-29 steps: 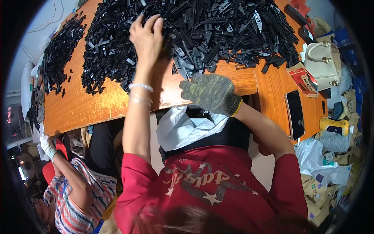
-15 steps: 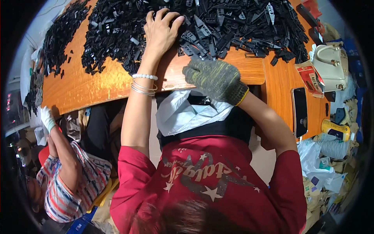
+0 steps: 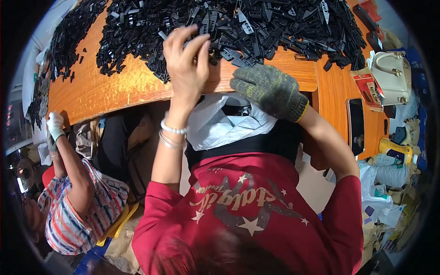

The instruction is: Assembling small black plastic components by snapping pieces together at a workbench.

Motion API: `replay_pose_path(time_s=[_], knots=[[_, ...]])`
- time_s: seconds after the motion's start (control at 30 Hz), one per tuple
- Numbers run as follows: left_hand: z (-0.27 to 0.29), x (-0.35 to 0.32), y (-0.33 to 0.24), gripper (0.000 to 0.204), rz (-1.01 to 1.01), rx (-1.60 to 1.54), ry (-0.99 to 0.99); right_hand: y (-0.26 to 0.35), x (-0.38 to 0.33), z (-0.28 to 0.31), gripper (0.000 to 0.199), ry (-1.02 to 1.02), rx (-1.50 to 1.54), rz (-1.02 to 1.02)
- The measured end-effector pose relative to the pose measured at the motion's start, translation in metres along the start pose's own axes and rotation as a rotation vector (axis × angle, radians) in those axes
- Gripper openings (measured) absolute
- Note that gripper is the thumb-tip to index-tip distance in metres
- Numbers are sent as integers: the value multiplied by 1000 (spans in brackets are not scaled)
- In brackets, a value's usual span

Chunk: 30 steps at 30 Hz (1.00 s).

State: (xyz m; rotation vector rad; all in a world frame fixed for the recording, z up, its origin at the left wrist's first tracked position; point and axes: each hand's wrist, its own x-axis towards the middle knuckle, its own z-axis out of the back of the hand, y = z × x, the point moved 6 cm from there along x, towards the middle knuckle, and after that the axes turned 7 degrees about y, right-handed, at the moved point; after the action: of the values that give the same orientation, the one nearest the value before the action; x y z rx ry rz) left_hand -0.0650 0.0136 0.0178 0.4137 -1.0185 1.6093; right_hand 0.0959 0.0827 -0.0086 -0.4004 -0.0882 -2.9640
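Note:
My left hand point(image 3: 187, 64) is bare, with a beaded bracelet and thin bangles at the wrist. It is raised over the near edge of the black plastic parts pile point(image 3: 284, 27), its fingers bent and apart, with nothing visible in them. My right hand point(image 3: 266, 87), in a grey-green knitted glove, lies palm down across the table's near edge, just short of the pile. Its fingers look extended and close together, with no part seen in them. Below the edge, on my lap, a white plastic bag point(image 3: 211, 130) gapes, with something dark inside.
At the left, another person's white-gloved hand point(image 3: 55, 123) is by the corner of the wooden table point(image 3: 110, 101), near another black pile point(image 3: 68, 46). On the right are a phone point(image 3: 356, 126), a red packet point(image 3: 366, 89), a cream handbag point(image 3: 389, 78) and a yellow container point(image 3: 395, 151).
My left hand has come off the pile and drawn back toward me. My right hand has shifted slightly right along the edge. The view has moved a little.

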Motion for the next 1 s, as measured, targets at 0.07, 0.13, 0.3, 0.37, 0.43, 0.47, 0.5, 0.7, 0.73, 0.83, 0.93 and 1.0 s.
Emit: replay_pose_path(time_s=[0.07, 0.13, 0.3, 0.37, 0.43, 0.47, 0.5, 0.7, 0.73, 0.83, 0.93, 1.0], knots=[[-1, -19, -13, 12, 40, -102, -7, 1, -5, 3, 33, 61, -8, -64], [-7, -31, -27, 12, 87, -220, 58, 0, -17, -7, 40, 161, 3, -63], [-28, -46, -42, 21, 123, -289, 243, 6, -28, -8, 46, 124, 34, -24], [-31, -42, -49, 27, 40, -234, 335, 8, -31, -4, 45, 90, 73, -56], [-31, -39, -47, 25, 50, -213, 348, 7, -31, 0, 44, 52, 113, -79], [-31, -37, -45, 24, 62, -192, 361, 7, -30, 4, 42, 34, 115, -74], [-31, -36, -41, 20, 62, -186, 368, 6, -30, 6, 40, 17, 115, -72], [-13, -35, -23, 15, 64, -33, 361, -5, -45, 16, 30, -124, 186, -187], [-13, -34, -26, 15, 63, -31, 363, -5, -44, 17, 30, -103, 171, -225], [-16, -28, -43, 21, -46, -60, 277, -5, -49, 14, 29, -143, 226, -251], [-37, -29, -47, 26, -134, 76, 335, 4, -48, 15, 30, -115, 104, -187], [-44, -26, -48, 25, -163, 75, 317, 6, -47, 16, 31, -94, 104, -200]])
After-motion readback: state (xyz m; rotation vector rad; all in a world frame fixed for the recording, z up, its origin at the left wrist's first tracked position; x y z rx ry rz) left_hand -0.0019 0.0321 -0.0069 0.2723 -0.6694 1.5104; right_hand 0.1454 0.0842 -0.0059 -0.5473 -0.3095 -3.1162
